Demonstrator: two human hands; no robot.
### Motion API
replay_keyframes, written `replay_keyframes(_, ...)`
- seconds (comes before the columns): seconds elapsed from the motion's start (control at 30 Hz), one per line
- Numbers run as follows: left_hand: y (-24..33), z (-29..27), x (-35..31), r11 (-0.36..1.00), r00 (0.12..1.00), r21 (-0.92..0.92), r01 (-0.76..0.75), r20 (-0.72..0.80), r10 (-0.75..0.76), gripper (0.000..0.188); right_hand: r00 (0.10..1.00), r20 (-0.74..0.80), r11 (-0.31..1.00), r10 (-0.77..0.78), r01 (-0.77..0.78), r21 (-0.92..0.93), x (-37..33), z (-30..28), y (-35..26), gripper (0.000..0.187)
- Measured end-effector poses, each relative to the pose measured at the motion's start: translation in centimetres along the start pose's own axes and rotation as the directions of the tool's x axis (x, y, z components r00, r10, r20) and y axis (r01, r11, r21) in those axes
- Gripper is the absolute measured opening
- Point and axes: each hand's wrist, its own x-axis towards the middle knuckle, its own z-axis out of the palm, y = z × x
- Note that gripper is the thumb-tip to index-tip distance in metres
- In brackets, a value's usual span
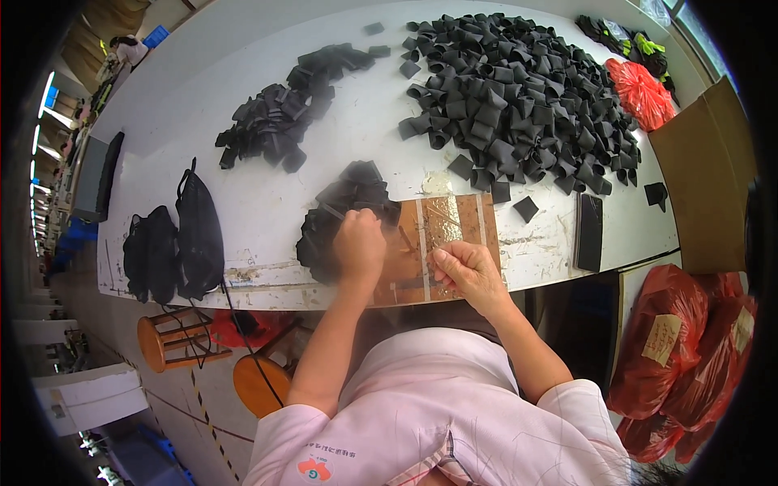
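My left hand [359, 249] is closed, its fingers curled against the near pile of small black fabric pieces [324, 215]; whatever it grips is hidden. My right hand [472, 274] is closed in a pinch over a brown board [401, 255] at the table's near edge. What its fingertips hold, if anything, is too small to make out. Two pale strips of tape run across the board, with a glossy, wet-looking patch between them. Some thin pale slivers lie on that patch.
A large heap of black fabric loops [502, 97] covers the far right of the white table [174, 109]. Another black pile [271, 117] lies far left. Black bags [198, 239] sit at the left edge. A dark flat box [589, 232], cardboard [701, 174] and red bags [664, 348] stand right.
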Motion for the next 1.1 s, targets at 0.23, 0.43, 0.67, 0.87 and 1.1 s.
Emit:
replay_keyframes(0.23,-1.6,-4.8,-0.7,0.804,0.975,-0.558,0.206,0.046,-0.218,0.007,0.997,0.025,0.953,-0.072,0.076,-0.295,-1.1,1.8,-2.5,0.023)
replay_keyframes(0.43,-0.5,-9.9,-3.4,0.148,0.756,-0.748,0.647,0.654,0.004,0.005,0.979,0.138,0.989,-0.15,0.146,0.033,-1.5,3.0,-0.7,0.028)
replay_keyframes(0.67,4.3,-8.7,-6.1,0.015,0.81,-0.855,0.518,0.484,-0.332,0.015,0.71,0.025,0.51,-0.704,0.53,-0.678,-1.9,3.7,-2.0,0.017)
replay_keyframes(0.87,4.8,-9.0,-5.4,-0.044,0.762,-0.786,0.617,0.61,-0.217,0.015,0.564,0.212,0.149,-0.798,0.526,-0.838,-2.1,3.1,-1.6,0.02)
replay_keyframes(1.1,4.1,-8.3,-5.5,0.01,0.779,-0.8,0.599,0.58,-0.237,0.008,0.758,0.206,0.414,-0.619,0.537,-0.735,-2.3,3.1,-2.7,0.026)
